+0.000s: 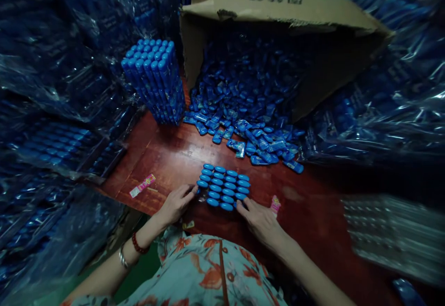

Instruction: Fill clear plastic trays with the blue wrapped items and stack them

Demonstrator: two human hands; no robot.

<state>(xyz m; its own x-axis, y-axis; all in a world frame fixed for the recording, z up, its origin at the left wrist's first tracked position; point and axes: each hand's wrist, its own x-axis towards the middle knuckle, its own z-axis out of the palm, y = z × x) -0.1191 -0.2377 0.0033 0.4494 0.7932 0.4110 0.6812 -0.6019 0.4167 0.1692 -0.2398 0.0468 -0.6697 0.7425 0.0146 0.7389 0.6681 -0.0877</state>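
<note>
A block of small blue bottles (pixel 221 185) stands in front of me, their rounded blue tops set close together in rows. My left hand (pixel 178 201) is at the block's left side, fingers closed on a small blue bottle that is mostly hidden. At the block's near right corner, my right hand (pixel 260 219) has its fingertips pressed together on another small blue bottle, only a bit of which shows. Just right of my left fingertips is a dark gap in the near left corner of the block.
Loose blue bottles (pixel 267 143) spill from an open cardboard box (pixel 189 51) onto the red-brown table (pixel 149 150). A tall bottle stack (pixel 155 81) stands at back left. Clear plastic trays (pixel 392 236) lie right. Pink strips (pixel 142 186) and plastic-wrapped packs (pixel 45 55) are around.
</note>
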